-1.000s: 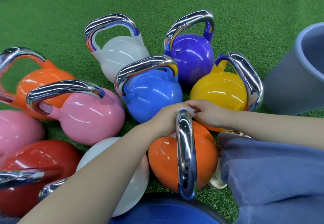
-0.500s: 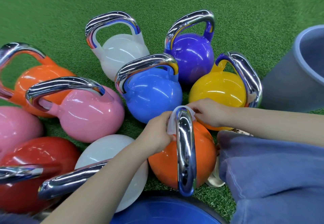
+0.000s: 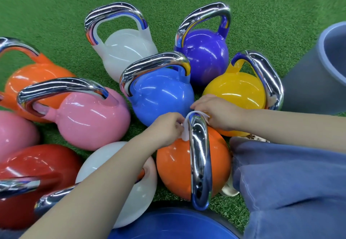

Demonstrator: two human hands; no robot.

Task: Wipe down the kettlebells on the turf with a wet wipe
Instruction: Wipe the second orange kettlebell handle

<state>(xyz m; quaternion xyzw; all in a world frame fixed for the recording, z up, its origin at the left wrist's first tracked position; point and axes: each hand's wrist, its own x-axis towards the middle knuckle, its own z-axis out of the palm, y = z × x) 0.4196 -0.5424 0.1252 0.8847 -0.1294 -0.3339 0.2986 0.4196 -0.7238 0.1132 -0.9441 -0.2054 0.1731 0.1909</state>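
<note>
Step in hand: wiping the chrome handle of the near glossy orange kettlebell (image 3: 176, 165), which stands on the green turf (image 3: 56, 5). White wet wipe (image 3: 185, 132) is looped over the handle's far end. Left hand (image 3: 166, 128) pinches one end of the wipe; right hand (image 3: 217, 111) grasps the other.

Next move, by my reading: draw the wipe along the handle towards the body, then over the ball.

Count, kettlebells in view: orange 2, white 2, pink 2, blue 1, purple 1, yellow 1, red 1. Wipes: 1.

Ten kettlebells (image 3: 161, 96), one wipe (image 3: 186, 132)
</note>
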